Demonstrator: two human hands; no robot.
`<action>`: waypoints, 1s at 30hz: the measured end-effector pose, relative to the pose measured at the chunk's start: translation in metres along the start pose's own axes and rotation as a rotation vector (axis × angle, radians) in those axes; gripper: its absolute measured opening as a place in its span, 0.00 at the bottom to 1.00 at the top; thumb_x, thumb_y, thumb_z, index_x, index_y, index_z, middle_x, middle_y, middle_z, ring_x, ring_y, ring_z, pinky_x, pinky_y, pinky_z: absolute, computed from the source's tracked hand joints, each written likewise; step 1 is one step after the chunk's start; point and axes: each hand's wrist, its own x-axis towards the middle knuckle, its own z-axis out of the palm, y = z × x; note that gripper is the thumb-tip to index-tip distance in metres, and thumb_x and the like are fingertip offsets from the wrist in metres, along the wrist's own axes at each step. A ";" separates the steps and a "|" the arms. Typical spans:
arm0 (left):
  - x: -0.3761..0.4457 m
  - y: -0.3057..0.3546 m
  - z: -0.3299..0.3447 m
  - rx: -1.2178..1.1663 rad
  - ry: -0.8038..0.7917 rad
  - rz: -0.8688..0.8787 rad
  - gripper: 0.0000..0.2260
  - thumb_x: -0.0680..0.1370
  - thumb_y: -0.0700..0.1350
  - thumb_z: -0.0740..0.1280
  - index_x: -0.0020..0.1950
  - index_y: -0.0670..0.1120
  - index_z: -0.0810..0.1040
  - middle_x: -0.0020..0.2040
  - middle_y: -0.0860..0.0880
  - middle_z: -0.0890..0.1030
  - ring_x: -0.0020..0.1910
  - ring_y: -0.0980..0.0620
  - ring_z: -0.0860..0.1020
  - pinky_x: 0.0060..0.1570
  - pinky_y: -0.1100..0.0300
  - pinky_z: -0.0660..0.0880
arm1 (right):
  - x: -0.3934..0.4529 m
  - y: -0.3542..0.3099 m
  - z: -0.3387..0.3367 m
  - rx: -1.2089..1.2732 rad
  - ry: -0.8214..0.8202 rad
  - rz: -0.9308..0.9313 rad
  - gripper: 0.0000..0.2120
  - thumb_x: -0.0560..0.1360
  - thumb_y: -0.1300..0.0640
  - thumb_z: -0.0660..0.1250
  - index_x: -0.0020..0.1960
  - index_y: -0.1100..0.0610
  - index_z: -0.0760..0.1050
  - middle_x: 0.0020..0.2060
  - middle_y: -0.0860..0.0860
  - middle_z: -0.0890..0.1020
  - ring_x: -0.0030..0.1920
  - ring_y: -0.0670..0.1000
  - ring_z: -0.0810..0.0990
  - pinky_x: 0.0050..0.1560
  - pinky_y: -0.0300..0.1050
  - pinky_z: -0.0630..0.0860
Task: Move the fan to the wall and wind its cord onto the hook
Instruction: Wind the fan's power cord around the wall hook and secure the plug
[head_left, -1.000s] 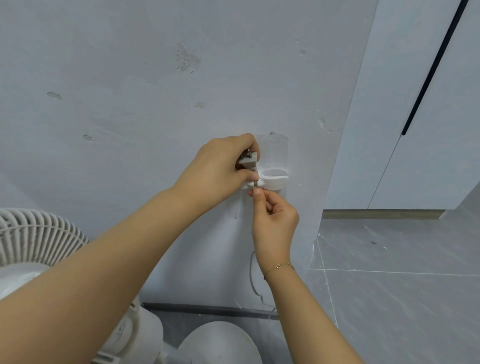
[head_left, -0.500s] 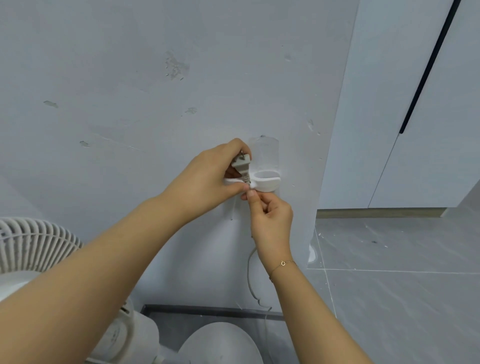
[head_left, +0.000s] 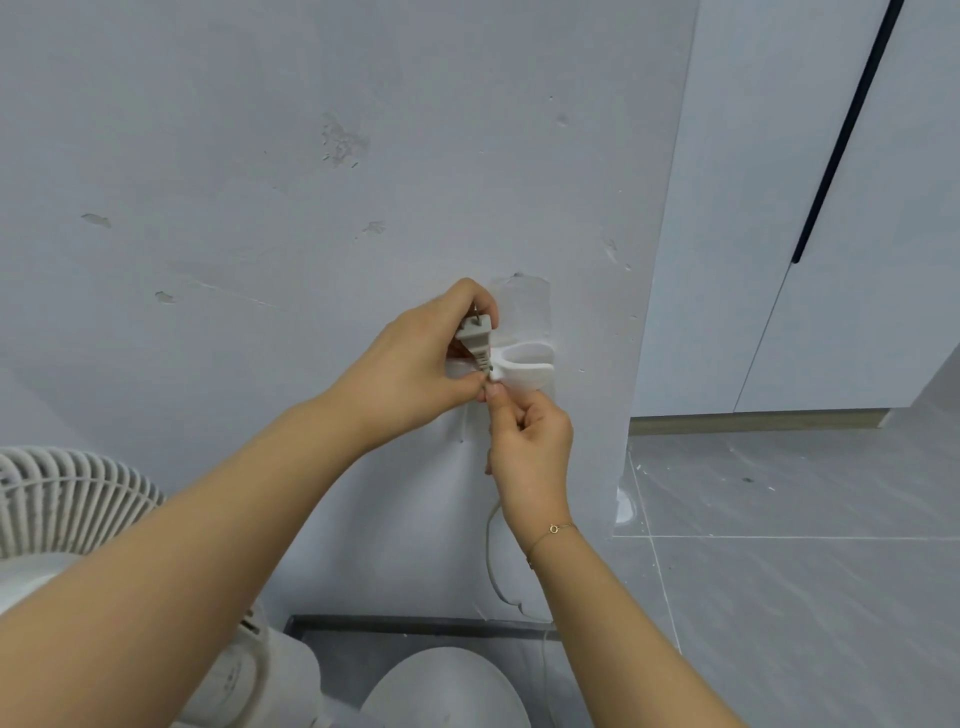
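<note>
— Starting at the far left of the white plastic cup-shaped wall hook (head_left: 522, 364), what stands there?

— The white pedestal fan with the ribbed round grille (head_left: 67, 499), low and well to the left of the hook, close against the pale grey scuffed wall (head_left: 260, 156). Its round white base (head_left: 447, 691) sits on the floor below the hook.

— And the left hand (head_left: 410, 364)?

— Just left of the hook, fingers curled closed around the grey two-pin plug (head_left: 475, 338), whose pins point up and away from the hook.

— Where does the thin white cord (head_left: 491, 551) run?

— It leaves the plug beside the hook's left edge and hangs in a loose curve down the wall beneath the hook. Whether any turns lie on the hook, I cannot tell.

— The right hand (head_left: 530, 441)?

— Directly under the hook, thumb and forefinger pinched shut on the cord just below the plug, a thin gold chain bracelet (head_left: 553, 530) at the wrist.

— Right of the hook?

— Grey floor tiles (head_left: 805, 597) and a white cupboard door (head_left: 831, 208).
</note>
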 end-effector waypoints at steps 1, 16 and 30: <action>0.000 0.000 0.000 0.007 -0.005 0.009 0.17 0.69 0.38 0.70 0.52 0.50 0.68 0.45 0.52 0.76 0.44 0.51 0.78 0.47 0.61 0.75 | 0.001 0.000 0.000 0.012 -0.003 0.013 0.14 0.78 0.59 0.64 0.35 0.49 0.76 0.18 0.39 0.72 0.22 0.40 0.69 0.36 0.48 0.70; 0.007 -0.005 -0.003 0.229 0.077 0.063 0.10 0.75 0.39 0.65 0.55 0.49 0.72 0.45 0.55 0.74 0.42 0.54 0.74 0.44 0.64 0.69 | 0.003 0.001 -0.003 0.036 -0.053 0.010 0.14 0.79 0.58 0.63 0.35 0.51 0.77 0.16 0.41 0.70 0.22 0.43 0.62 0.30 0.44 0.63; 0.005 -0.012 -0.010 0.314 0.098 0.250 0.08 0.74 0.40 0.69 0.51 0.48 0.75 0.49 0.55 0.71 0.42 0.54 0.76 0.43 0.55 0.76 | 0.006 0.001 -0.010 0.298 -0.188 0.155 0.06 0.78 0.61 0.63 0.50 0.60 0.79 0.25 0.47 0.73 0.25 0.44 0.67 0.28 0.37 0.67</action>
